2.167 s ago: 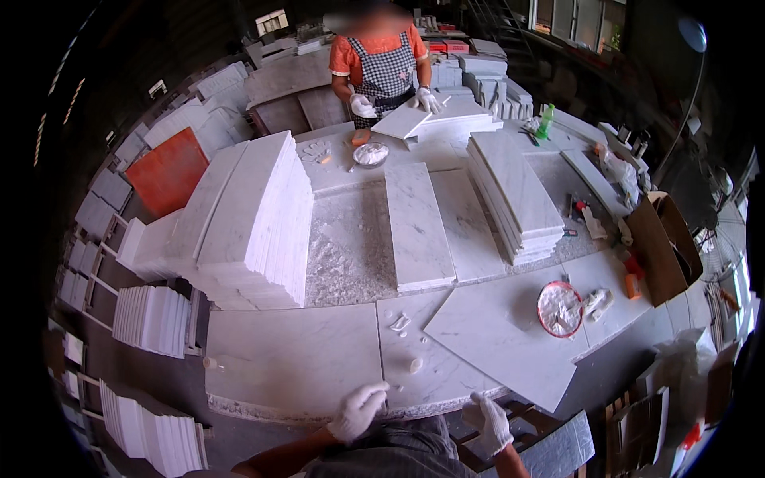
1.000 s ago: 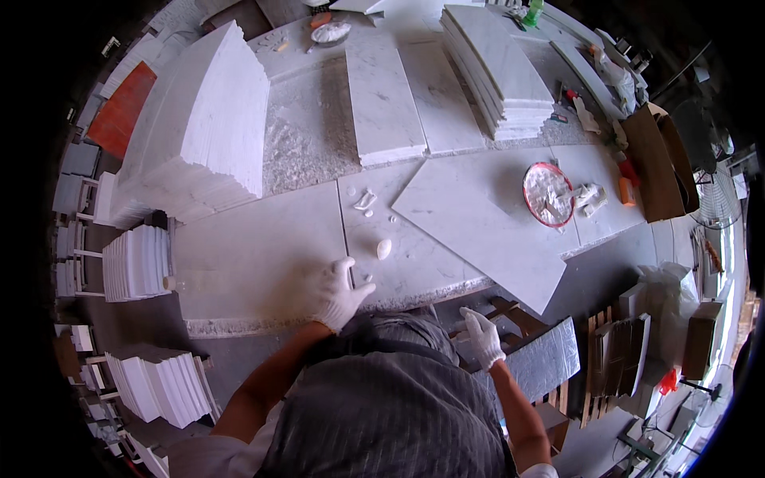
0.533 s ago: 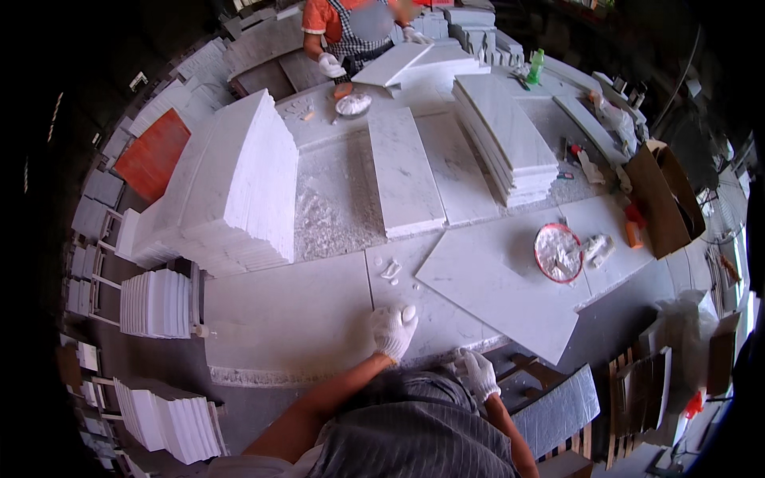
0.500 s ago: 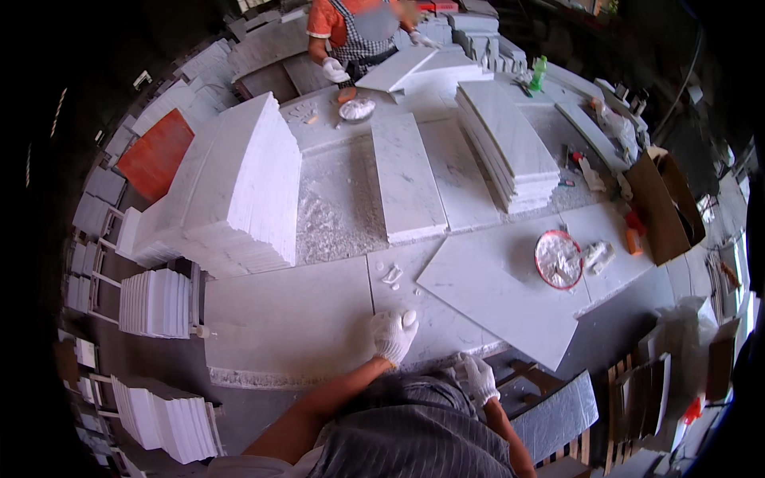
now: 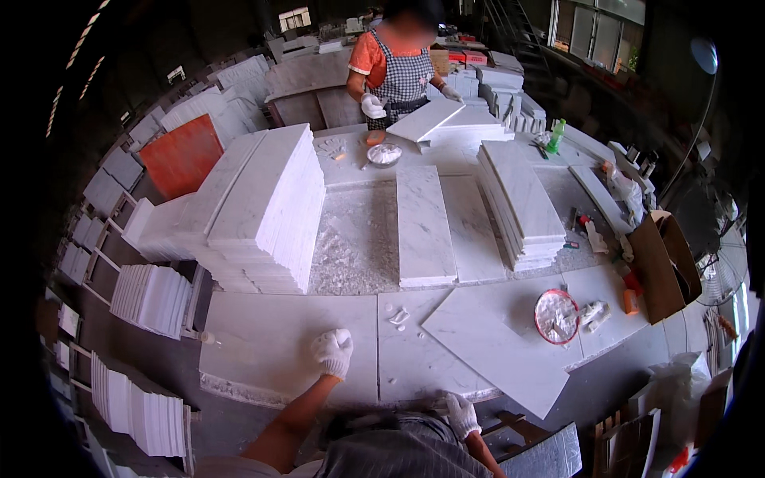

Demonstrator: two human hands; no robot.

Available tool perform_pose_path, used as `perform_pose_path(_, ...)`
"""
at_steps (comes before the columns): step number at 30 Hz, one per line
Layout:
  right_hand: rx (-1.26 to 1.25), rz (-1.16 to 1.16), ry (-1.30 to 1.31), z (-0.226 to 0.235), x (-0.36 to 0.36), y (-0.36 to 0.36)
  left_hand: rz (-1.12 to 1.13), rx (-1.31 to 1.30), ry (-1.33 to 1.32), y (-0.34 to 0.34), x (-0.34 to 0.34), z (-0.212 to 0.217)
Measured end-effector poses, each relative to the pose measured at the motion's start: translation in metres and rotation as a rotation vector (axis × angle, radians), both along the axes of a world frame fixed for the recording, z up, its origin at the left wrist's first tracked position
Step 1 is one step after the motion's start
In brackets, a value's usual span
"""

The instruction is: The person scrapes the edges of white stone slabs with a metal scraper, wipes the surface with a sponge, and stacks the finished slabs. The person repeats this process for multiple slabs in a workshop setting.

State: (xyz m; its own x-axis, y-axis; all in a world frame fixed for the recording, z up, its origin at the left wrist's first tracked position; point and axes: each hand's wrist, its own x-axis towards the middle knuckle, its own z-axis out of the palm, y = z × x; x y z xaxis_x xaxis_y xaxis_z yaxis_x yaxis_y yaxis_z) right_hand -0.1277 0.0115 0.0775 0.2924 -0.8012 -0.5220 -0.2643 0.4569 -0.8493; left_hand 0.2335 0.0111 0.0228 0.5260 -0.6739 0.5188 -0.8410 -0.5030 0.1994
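Note:
My left hand (image 5: 333, 353), in a white knit glove, is closed over the pale stone slab (image 5: 271, 331) at the front left of the table. Its fingers are curled in, and whatever they hold, if anything, is hidden. At the table's front edge, close to my body, my right hand (image 5: 462, 416) has its gloved fingers loosely stretched; I see nothing in it. Between and beyond the hands lies a loose marble slab (image 5: 498, 338), set at an angle with one corner past the edge. White scraps (image 5: 398, 317) lie left of it.
A red-rimmed bowl of white paste (image 5: 556, 317) stands at right, near a cardboard box (image 5: 665, 267). Tall slab stacks rise at left (image 5: 263, 215) and right (image 5: 522, 207). Across the table a person in a checked apron (image 5: 406, 84) handles a tilted slab (image 5: 426, 119).
My view has tilted up, showing more of the room and the person opposite. My left hand has moved left across the joint between slabs. The right hand stays near the front edge.

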Motion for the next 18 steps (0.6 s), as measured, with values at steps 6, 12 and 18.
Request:
perform_pose_path(6, 0.063, -0.091, -0.159, -0.048, -0.008, -0.002, 0.048, -0.007, 0.128, -0.01, -0.006, -0.004)
perform_pose_path(12, 0.102, -0.088, -0.171, -0.057, -0.009, -0.001, 0.042, -0.019, 0.199, 0.006, -0.008, -0.013)
perform_pose_path(18, 0.131, -0.141, -0.196, -0.054, -0.011, 0.006, 0.067, -0.002, 0.274, 0.012, -0.01, -0.008)
